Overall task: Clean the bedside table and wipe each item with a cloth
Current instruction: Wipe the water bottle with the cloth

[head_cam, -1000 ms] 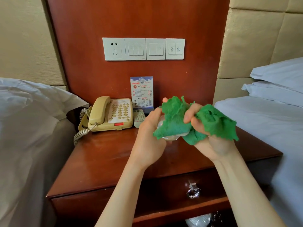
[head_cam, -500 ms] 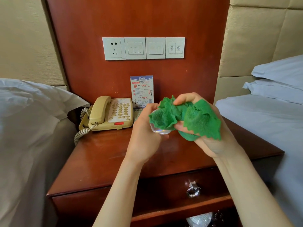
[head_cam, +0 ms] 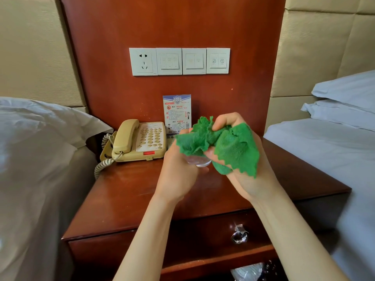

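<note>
**Green cloth meets glass above hotel nightstand**

Two hands work over one wooden bedside table. The left hand grips one clear glass; the right hand clutches one green cloth bunched over it. Behind stand one beige telephone, one printed notice card, its small text unreadable, and four wall plates.

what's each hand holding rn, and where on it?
Left hand grips a small clear glass item by its side; right hand holds the bunched green cloth around its middle, pressed over the item's top.
</note>
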